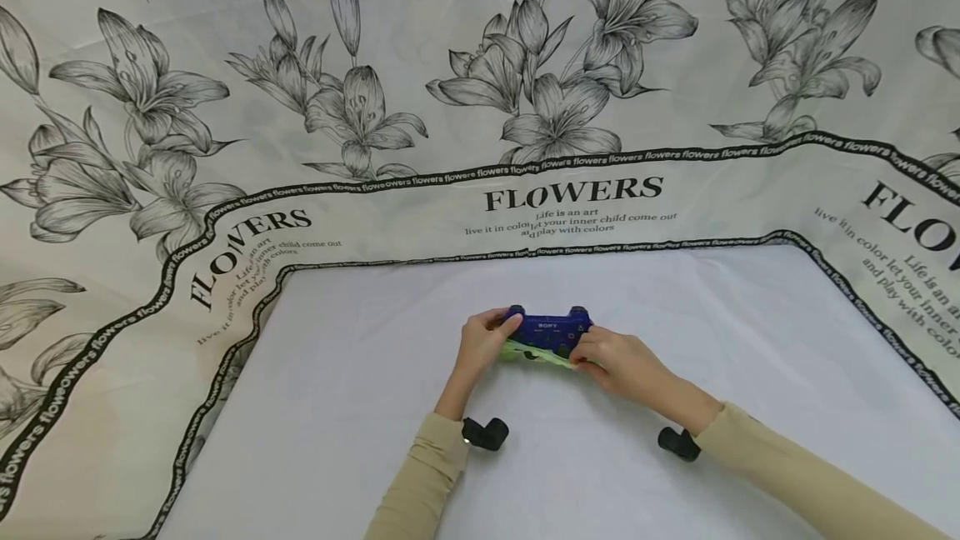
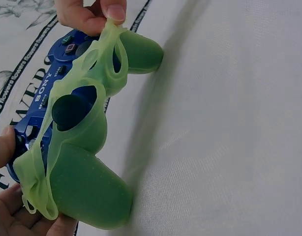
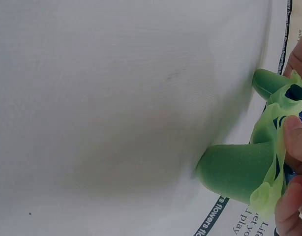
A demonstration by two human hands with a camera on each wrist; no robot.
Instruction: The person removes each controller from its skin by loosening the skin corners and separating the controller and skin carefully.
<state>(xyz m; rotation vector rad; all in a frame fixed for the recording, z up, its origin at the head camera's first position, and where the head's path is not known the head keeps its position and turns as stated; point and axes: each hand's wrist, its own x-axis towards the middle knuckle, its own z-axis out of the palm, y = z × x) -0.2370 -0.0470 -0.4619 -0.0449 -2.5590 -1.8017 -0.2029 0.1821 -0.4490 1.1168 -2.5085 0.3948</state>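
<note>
A blue Sony game controller (image 1: 546, 328) is held up between both hands over the white cloth. Its two grips are covered by a translucent green silicone sleeve (image 2: 87, 189), bunched and wrinkled across the front, with a dark thumbstick (image 2: 68, 112) showing through a hole. The left hand (image 1: 482, 344) grips the controller's left end, thumb on the front and fingers behind. At the other end the right hand (image 1: 617, 361) pinches the sleeve's stretched edge between thumb and fingers, as the left wrist view shows. The upper button face is bare.
White cloth (image 1: 360, 407) covers the work surface. A floral fabric (image 1: 555, 107) with black lettered borders rises behind it and at both sides. Black wrist cameras (image 1: 487, 434) are strapped on both forearms, beside the beige sleeves.
</note>
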